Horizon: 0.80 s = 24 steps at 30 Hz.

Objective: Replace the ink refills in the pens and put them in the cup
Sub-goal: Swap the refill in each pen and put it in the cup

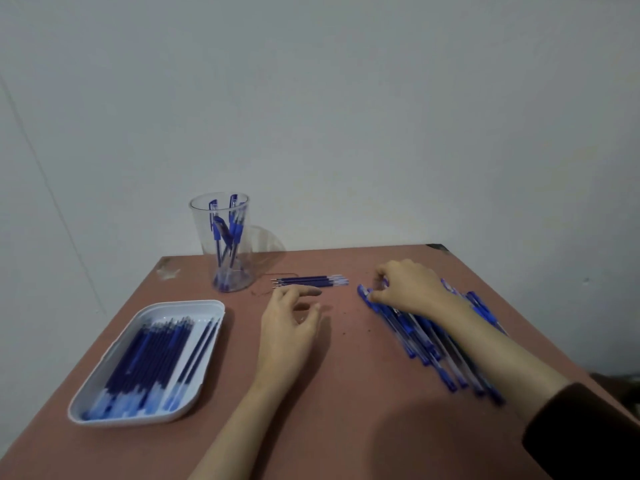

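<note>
A clear plastic cup (225, 244) stands at the back left of the table with several blue pens upright in it. Three loose refills (310, 281) lie side by side just right of the cup. A pile of blue capped pens (433, 337) lies on the right side. My right hand (407, 287) reaches over the far end of that pile, its fingers curled onto a pen there. My left hand (289, 320) hovers over the table's middle, fingers loosely bent and holding nothing. A white tray (204, 306) at the left holds several blue refills.
The reddish table (346, 393) ends close behind the cup at a pale wall. Its right edge runs just beyond the pen pile. A dark sleeve (581, 431) covers my right forearm at the lower right.
</note>
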Motion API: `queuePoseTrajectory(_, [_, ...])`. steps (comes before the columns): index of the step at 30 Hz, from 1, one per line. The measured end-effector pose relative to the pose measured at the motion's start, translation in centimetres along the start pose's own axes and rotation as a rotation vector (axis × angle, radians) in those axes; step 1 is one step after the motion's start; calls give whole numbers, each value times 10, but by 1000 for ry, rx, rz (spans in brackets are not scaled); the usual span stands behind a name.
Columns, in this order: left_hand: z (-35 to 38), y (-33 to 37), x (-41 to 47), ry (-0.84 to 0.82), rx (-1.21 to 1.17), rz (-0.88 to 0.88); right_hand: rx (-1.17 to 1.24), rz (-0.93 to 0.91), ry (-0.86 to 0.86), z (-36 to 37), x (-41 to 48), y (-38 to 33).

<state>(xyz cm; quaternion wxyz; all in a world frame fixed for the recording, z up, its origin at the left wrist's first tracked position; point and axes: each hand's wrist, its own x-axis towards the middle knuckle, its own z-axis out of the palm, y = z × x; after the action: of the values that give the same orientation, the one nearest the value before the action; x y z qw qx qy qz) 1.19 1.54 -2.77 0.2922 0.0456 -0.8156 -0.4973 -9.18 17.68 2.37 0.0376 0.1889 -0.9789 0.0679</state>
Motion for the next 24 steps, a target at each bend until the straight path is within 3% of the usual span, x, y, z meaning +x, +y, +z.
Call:
queuePoseTrajectory(5, [1,-4,-1,-16,66,67,-6,-25,85,13,12,-5])
queuePoseTrajectory(14, [-2,-2,0,-11,40,95,24,-56,48,19,16,-10])
queuePoseTrajectory(20, [-6,-5,4,23,-15,58,310,-45,49,8,3,-16])
queuePoseTrajectory(24, [-16,-8,10,79,-94,2,584,-139,34,-5,-7,-32])
